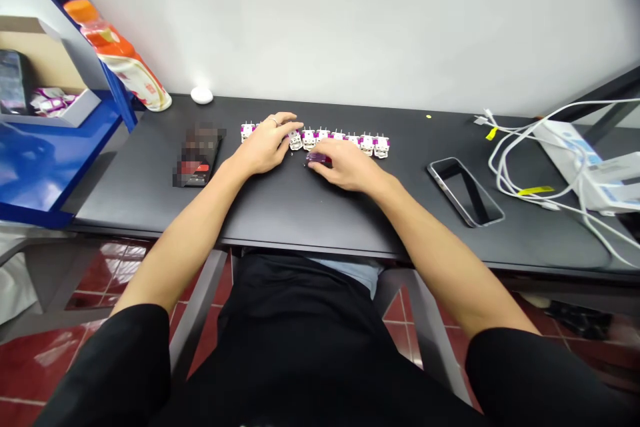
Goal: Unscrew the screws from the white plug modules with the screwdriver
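A row of small white-and-purple parts with thin upright pins point(381, 146) runs across the black desk. My left hand point(267, 145) lies over the left part of the row, covering some pieces. Its fingers are stretched out, with the fingertips and thumb close to one white part point(295, 141). Just in front of the row, my right hand point(345, 163) is closed around a small dark purple object point(319, 159). My fingers and palm hide most of that object, so its kind does not show.
A phone point(467, 192) and tangled white cables point(505, 160) lie to the right, beside a white box point(575, 160). At left are a dark blurred packet point(200, 153), a white rounded object point(201, 95), an orange-capped bottle point(125, 60) and a blue shelf with an open carton point(83, 110).
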The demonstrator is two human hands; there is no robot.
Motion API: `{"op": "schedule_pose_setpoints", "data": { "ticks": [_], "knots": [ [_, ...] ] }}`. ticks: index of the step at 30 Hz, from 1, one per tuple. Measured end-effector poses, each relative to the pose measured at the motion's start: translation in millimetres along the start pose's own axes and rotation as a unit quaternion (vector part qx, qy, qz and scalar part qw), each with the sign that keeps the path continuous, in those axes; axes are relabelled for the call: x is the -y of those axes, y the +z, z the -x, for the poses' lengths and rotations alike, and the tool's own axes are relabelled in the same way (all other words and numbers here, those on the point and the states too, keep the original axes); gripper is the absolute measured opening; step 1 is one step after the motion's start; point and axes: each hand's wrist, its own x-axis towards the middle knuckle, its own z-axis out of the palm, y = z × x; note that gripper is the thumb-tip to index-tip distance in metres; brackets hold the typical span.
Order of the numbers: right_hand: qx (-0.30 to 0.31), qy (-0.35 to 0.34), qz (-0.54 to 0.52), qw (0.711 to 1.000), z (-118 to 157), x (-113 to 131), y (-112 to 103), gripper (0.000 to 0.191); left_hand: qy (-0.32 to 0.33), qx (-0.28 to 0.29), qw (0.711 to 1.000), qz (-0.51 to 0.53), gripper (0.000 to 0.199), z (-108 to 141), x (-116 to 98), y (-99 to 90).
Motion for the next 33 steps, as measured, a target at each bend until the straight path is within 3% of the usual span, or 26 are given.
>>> {"op": "schedule_pose_setpoints", "data": {
  "ticks": [8, 19, 25, 30, 33],
  "knots": [
    [0.005, -0.002, -0.013, 1.000, -4, 4, 9, 0.021, -0.002, -0.041, 0.998, -0.038, 0.035, -1, -1, -2.7],
    [-0.005, -0.011, -0.013, 1.000, -16, 7, 21, 0.024, -0.003, -0.019, 0.999, -0.040, 0.029, -5, 0, -0.4],
    [-0.026, 0.005, -0.003, 1.000, -24, 9, 25, 0.034, 0.035, -0.012, 0.999, -0.029, 0.037, 1, 3, -16.2],
    [-0.038, 0.016, -0.043, 0.998, -23, 5, 23, 0.047, 0.045, 0.033, 0.998, -0.005, 0.032, 9, -1, -28.9],
    [-0.064, 0.023, -0.055, 0.996, -21, 1, 20, 0.042, 0.044, 0.055, 0.997, -0.020, 0.030, 10, -7, -32.1]
  ]
}}
